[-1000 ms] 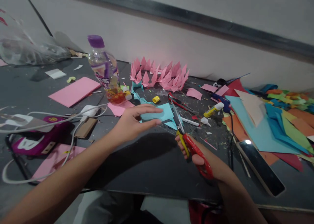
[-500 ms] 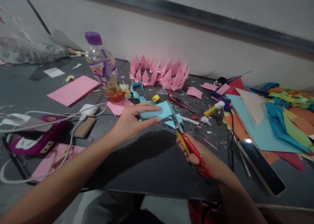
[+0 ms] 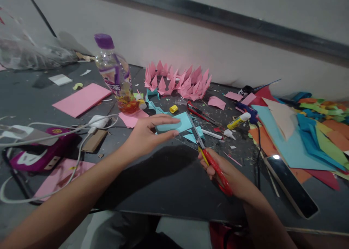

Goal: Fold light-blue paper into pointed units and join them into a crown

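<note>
Dark tabletop (image 3: pixel 163 194) — left hand (image 3: pixel 143 134) holding light-blue paper (image 3: pixel 184 123), right hand (image 3: pixel 223 164) gripping red-and-yellow scissors (image 3: pixel 213 162) — blades (image 3: pixel 195 131) at the paper's edge.

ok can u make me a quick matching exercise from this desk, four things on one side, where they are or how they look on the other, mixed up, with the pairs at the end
Things
1. scissors
2. small blue sheet
3. bottle
4. phone

Places and looks
A. in the left hand
B. flat on the table, dark screen facing up
C. in the right hand, with red and yellow handles
D. topped with a purple cap

Pairs: 1-C, 2-A, 3-D, 4-B
</note>
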A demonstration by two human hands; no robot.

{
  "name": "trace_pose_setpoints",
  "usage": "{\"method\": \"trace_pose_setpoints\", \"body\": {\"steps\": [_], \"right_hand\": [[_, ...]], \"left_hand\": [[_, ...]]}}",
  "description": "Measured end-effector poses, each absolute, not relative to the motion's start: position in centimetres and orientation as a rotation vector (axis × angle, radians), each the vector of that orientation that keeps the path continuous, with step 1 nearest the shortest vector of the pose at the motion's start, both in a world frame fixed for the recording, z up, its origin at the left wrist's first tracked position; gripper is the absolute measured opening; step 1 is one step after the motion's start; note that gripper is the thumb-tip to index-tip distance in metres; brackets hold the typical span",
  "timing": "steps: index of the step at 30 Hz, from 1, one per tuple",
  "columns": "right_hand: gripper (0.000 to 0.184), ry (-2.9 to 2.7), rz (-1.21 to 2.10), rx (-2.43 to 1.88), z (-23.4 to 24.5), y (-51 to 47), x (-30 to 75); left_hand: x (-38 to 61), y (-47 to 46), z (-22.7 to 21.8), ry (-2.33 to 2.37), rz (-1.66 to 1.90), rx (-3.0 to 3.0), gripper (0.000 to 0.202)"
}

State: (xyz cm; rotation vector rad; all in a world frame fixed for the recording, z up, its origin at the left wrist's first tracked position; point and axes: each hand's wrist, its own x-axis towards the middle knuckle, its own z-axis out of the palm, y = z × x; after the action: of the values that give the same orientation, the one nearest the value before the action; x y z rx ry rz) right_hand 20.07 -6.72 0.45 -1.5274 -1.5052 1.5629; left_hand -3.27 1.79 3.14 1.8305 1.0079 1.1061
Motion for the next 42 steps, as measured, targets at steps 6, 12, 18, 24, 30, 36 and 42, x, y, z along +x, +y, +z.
{"method": "trace_pose_setpoints", "body": {"steps": [6, 12, 18, 24, 30, 36, 42], "right_hand": [[0.014, -1.535, 1.561, -1.561, 1.2, -6.7, 19.9], [0.011, -1.521, 1.569, -1.585, 0.9, -6.6, 20.0], [0.012, -1.464, 1.586, -1.573, 0.2, -6.4, 19.9], [0.022, -0.97, 1.696, -1.543, -0.1, -5.6, 19.3], [0.032, -0.719, 1.579, -1.484, 0.5, -4.4, 20.4], [0.046, -0.95, 1.634, -1.343, 0.2, -4.8, 20.1], [0.041, -1.002, 1.289, -1.301, 0.8, -4.9, 18.4]], "left_hand": [[-3.3, 1.8, 3.2, 0.985, 1.12, 1.812, 0.029], [-3.2, 1.7, 3.2, 1.02, 1.102, 1.811, 0.031], [-3.2, 1.7, 3.3, 1.012, 1.11, 1.822, 0.03], [-3.2, 1.7, 3.3, 0.968, 1.148, 1.83, 0.028], [-3.2, 1.6, 3.3, 1.01, 1.108, 1.855, 0.029], [-3.1, 1.6, 3.3, 0.932, 1.093, 1.857, 0.027], [-2.9, 1.3, 3.0, 0.689, 0.7, 1.964, 0.023]]}}
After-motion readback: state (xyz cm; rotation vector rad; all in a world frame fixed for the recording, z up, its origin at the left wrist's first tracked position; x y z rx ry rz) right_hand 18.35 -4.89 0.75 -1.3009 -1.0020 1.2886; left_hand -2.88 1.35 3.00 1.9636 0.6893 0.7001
